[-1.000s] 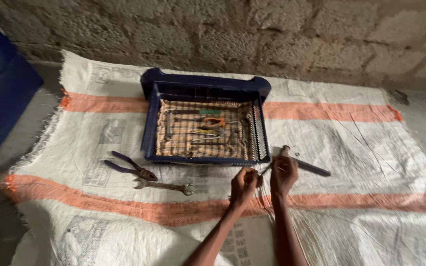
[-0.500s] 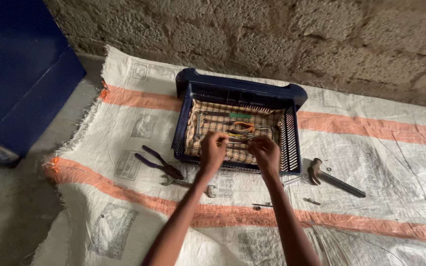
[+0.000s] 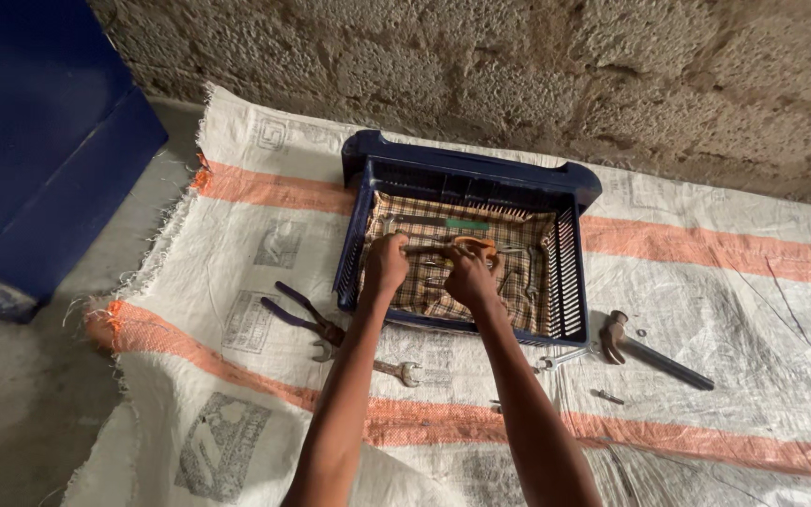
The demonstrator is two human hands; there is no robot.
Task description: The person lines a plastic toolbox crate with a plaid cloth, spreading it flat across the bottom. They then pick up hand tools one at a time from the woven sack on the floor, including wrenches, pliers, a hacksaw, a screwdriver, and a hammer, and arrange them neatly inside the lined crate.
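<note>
Both hands reach into the dark blue plastic crate (image 3: 469, 178) that sits on a white woven sack sheet (image 3: 237, 244) with orange stripes, close to the rough stone wall (image 3: 537, 66) at the far side. The crate is lined with a checked cloth (image 3: 518, 282), and a few hand tools lie on it.

The left hand (image 3: 387, 265) is curled into a loose fist over the left part of the crate; something thin seems to run from it toward the right, but I cannot tell for sure whether the fingers are closed on it. The right hand (image 3: 469, 278) is bent over the middle of the crate, fingers folded down by the pliers with orange handles (image 3: 474, 246); whether it grips them or only touches them is hidden by the knuckles.

The pliers lie flat on the cloth, handles pointing right and far. They look like stiff steel with rubbery sleeves, fairly heavy for their size, and not fragile. The sleeved handles probably give the surest hold, since bare metal jaws would be slicker. The joint may swing loose, so both handles are best pinched together.

Outside the crate, near and left, lie dark-handled pliers (image 3: 298, 312) and a wrench (image 3: 389, 367). To the right lies a hammer (image 3: 654, 349), with a small bolt (image 3: 609, 397) near it.
</note>
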